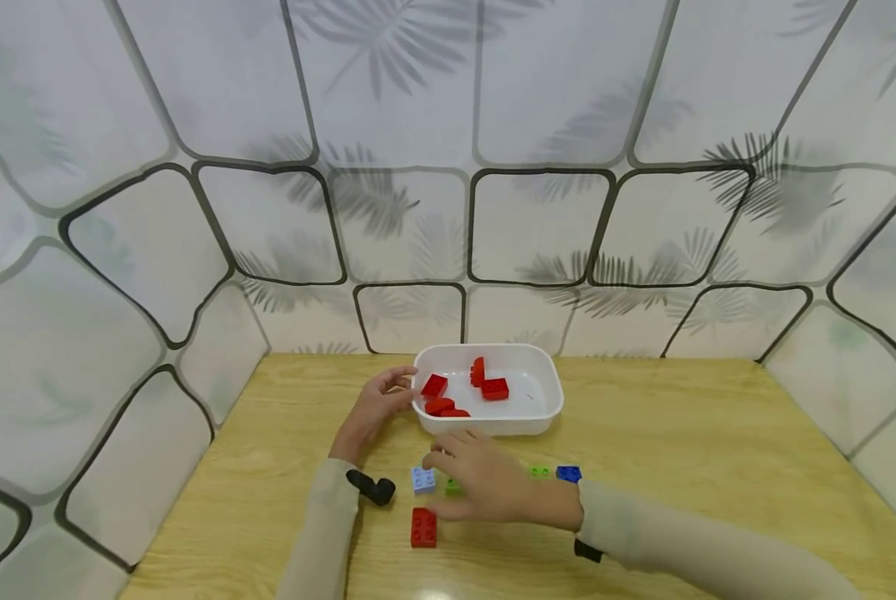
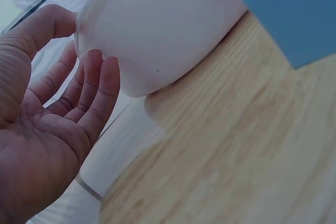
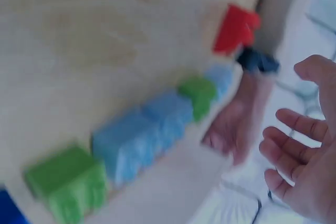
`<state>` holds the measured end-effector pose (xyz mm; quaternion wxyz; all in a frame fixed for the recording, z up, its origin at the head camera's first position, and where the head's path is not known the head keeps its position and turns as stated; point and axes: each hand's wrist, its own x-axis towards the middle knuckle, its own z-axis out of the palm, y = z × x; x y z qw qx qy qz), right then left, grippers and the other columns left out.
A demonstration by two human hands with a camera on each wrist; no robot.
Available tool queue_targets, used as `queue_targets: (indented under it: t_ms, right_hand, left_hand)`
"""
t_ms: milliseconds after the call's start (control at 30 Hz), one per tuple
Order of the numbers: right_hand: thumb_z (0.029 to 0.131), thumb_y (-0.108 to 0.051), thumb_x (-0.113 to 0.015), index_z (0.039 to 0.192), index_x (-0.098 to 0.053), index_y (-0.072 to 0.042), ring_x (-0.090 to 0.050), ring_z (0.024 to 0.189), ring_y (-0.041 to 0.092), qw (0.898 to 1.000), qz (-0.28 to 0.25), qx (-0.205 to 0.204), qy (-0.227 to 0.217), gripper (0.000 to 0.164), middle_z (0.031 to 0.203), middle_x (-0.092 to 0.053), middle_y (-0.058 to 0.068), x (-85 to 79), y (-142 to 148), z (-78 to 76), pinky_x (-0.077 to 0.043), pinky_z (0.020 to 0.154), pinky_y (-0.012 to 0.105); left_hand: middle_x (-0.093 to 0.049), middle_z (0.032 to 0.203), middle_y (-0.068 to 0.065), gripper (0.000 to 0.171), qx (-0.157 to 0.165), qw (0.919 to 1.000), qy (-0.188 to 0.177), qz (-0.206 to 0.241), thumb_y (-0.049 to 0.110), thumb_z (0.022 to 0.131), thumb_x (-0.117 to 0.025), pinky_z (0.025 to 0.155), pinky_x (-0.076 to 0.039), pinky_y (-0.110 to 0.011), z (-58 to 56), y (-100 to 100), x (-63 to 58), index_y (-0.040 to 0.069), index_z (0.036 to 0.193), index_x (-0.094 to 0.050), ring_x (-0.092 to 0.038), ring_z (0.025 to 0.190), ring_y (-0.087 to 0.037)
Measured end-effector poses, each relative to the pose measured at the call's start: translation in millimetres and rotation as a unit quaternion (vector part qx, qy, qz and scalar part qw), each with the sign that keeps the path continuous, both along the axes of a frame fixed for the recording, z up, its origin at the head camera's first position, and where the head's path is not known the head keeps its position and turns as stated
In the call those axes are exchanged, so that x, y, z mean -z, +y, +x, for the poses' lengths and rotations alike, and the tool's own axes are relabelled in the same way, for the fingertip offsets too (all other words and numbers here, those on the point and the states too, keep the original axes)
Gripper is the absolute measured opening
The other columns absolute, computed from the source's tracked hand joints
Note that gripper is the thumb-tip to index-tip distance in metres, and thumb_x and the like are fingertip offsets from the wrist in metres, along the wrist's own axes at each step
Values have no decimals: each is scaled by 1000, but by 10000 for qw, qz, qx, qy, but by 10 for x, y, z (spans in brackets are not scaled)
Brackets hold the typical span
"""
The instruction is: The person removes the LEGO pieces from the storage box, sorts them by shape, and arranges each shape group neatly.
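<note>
My left hand (image 1: 378, 408) is at the left end of a white plastic box (image 1: 493, 427), its thumb at the rim and its fingertips against the outer wall, pinching it. Several red toy bricks (image 1: 495, 389) lie inside the box. In front of it my right hand (image 1: 488, 479) hovers over a row of bricks, fingers loosely bent and nothing in them. The row has a light blue brick (image 1: 422, 480), green bricks (image 3: 68, 177), larger light blue bricks (image 3: 131, 135) and a dark blue brick (image 1: 568, 473). The right hand hides the row's middle in the head view.
A single red brick (image 1: 422, 528) lies on the wooden table (image 1: 680, 442), nearer the person than the row. Patterned curtain (image 1: 541, 225) hangs behind and at both sides of the table. A black strap (image 1: 371, 487) is on the left wrist.
</note>
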<state>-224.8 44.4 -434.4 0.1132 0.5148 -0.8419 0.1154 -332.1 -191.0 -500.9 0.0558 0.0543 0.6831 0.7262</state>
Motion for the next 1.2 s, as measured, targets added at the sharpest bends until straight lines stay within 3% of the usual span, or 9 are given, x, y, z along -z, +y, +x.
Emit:
queue_targets:
  t_ms: [167, 333, 467, 600, 833, 967, 1200]
  right_hand:
    - [91, -28, -76, 115, -69, -14, -61, 104, 15, 9994, -322, 55, 131, 29, 111, -65, 0, -219, 185, -283, -53, 92, 33]
    - [82, -11, -84, 110, -69, -9, -62, 96, 21, 9954, -560, -56, 781, 32, 107, -66, 5, -304, 435, -666, -54, 85, 37]
    - [77, -4, -86, 109, -69, -8, -62, 93, 23, 9928, -222, -220, 1159, 36, 106, -67, 6, -265, 610, -929, -55, 82, 37]
    - [75, -5, -88, 109, -71, -10, -64, 96, 24, 9900, 302, -159, 1370, 39, 106, -69, 7, -215, 714, -1124, -56, 86, 39]
    - [76, -8, -89, 117, -71, -15, -63, 101, 25, 9825, 1316, 131, 1311, 45, 112, -69, 6, -186, 725, -1287, -56, 88, 41]
    - [84, -4, -81, 124, -72, -19, -63, 104, 23, 9724, 1892, 288, 1334, 44, 118, -71, 2, -179, 667, -1317, -56, 89, 38]
    - [86, 3, -74, 130, -69, -22, -60, 102, 22, 9663, 2336, 442, 984, 50, 124, -70, 0, -103, 599, -1398, -54, 87, 36]
  left_hand:
    - [-56, 107, -7, 44, 9, 9998, -83, -155, 0, 94, -63, 79, -57, -23, -6, -6, -34, -2, 138, -54, -61, 91, -14]
    - [-56, 112, -9, 44, -56, 9996, -112, -267, 2, 94, -64, 83, -57, -25, -33, 9, -61, 3, 138, -57, -61, 96, -17]
    - [-55, 113, -9, 46, 10, 9997, -187, -173, -1, 94, -63, 82, -57, -24, -21, 5, -48, 2, 139, -55, -61, 97, -17]
    - [-54, 113, -9, 47, 0, 9998, -171, -142, 0, 93, -64, 82, -57, -24, 1, 6, -40, 2, 140, -54, -61, 96, -16]
    - [-55, 112, -8, 46, -88, 9997, -187, -140, 0, 93, -64, 84, -57, -26, 33, 0, -34, 1, 138, -55, -62, 95, -15]
    - [-55, 111, -8, 47, -51, 9998, -170, -96, -1, 93, -64, 84, -57, -27, 50, 8, -39, 0, 139, -55, -63, 95, -15]
    - [-56, 107, -6, 46, -35, 9999, -88, -35, -2, 93, -64, 80, -58, -25, 29, 5, -39, -1, 139, -55, -62, 92, -14]
